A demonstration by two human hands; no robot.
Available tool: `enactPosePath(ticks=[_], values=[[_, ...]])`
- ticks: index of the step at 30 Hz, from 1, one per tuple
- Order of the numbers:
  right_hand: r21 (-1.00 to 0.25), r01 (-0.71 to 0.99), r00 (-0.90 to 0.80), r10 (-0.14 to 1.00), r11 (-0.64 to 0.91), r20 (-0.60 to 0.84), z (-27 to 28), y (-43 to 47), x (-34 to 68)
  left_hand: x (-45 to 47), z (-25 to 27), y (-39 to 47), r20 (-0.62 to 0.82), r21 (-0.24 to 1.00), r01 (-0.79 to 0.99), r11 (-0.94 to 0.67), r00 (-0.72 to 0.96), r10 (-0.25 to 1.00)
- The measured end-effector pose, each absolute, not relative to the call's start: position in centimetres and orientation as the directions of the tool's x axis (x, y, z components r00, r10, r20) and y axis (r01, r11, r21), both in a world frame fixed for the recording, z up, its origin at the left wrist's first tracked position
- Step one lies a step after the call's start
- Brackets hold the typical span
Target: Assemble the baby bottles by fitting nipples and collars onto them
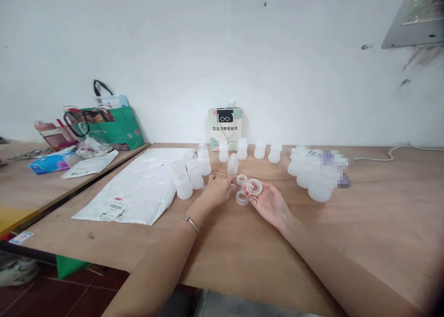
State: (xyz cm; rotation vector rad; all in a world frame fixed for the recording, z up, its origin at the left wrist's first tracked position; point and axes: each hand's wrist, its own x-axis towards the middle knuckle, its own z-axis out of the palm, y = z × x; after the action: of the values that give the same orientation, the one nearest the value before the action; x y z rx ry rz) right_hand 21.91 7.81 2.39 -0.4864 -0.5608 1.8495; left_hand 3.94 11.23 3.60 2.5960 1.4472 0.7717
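Observation:
My right hand [270,204], palm up, holds a translucent bottle collar ring [254,187] between thumb and fingers. Two more collar rings, a far one [242,179] and a near one [242,197], lie on the table just left of it. My left hand [219,189] reaches down to the table with its fingers bent together; what is under the fingertips is too small and hidden to make out. Just beyond it stands a clear dome cap [232,163]. To its left are three frosted baby bottles [182,183] with clear domed tops.
Several open frosted bottles [260,149] stand at the back before a paper bag [225,130]. More bottles [319,187] cluster at right beside a blurred patch. A white mailing bag [138,183] lies left. A green bag [121,127] and tissue pack [52,162] sit farther left.

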Motion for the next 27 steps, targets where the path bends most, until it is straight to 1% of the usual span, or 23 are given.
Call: enactPosePath(ticks=[3,5,7,9,11,13,16,21,24,27], values=[[-0.599,-0.747,-0.331,0.943,-0.288,-0.041,2.4,7.6,22.1,4.2,4.4,10.8,0.467,0.306,0.785,-0.538,0.369,0.803],[-0.602,-0.746,-0.335,0.942,-0.284,-0.030,2.4,7.6,22.1,4.4,5.1,10.5,0.535,0.381,0.744,-0.550,0.308,0.787],[-0.606,-0.739,-0.342,0.939,-0.296,-0.041,2.4,7.7,22.1,4.7,5.5,10.2,0.583,0.493,0.640,-0.589,0.259,0.770],[-0.607,-0.728,-0.350,0.934,-0.317,-0.067,2.3,7.7,22.1,5.2,5.7,10.0,0.612,0.593,0.499,-0.632,0.231,0.756],[-0.605,-0.724,-0.358,0.930,-0.331,-0.081,2.3,7.7,22.2,5.7,5.7,9.8,0.619,0.664,0.371,-0.649,0.214,0.756],[-0.601,-0.726,-0.364,0.928,-0.335,-0.078,2.2,7.7,22.2,6.2,5.5,9.6,0.605,0.715,0.282,-0.640,0.211,0.768],[-0.591,-0.732,-0.375,0.925,-0.338,-0.064,2.3,7.6,22.2,6.6,5.4,9.2,0.584,0.757,0.204,-0.620,0.214,0.783],[-0.564,-0.748,-0.388,0.920,-0.348,-0.053,2.5,7.5,22.0,7.0,5.5,8.8,0.612,0.765,0.121,-0.633,0.170,0.772],[-0.557,-0.750,-0.401,0.915,-0.358,-0.047,2.5,7.4,22.0,7.3,5.1,8.9,0.581,0.810,-0.007,-0.586,0.142,0.801],[-0.550,-0.758,-0.400,0.916,-0.349,-0.030,2.5,7.3,22.0,7.6,4.7,8.9,0.536,0.844,-0.083,-0.530,0.136,0.833]])
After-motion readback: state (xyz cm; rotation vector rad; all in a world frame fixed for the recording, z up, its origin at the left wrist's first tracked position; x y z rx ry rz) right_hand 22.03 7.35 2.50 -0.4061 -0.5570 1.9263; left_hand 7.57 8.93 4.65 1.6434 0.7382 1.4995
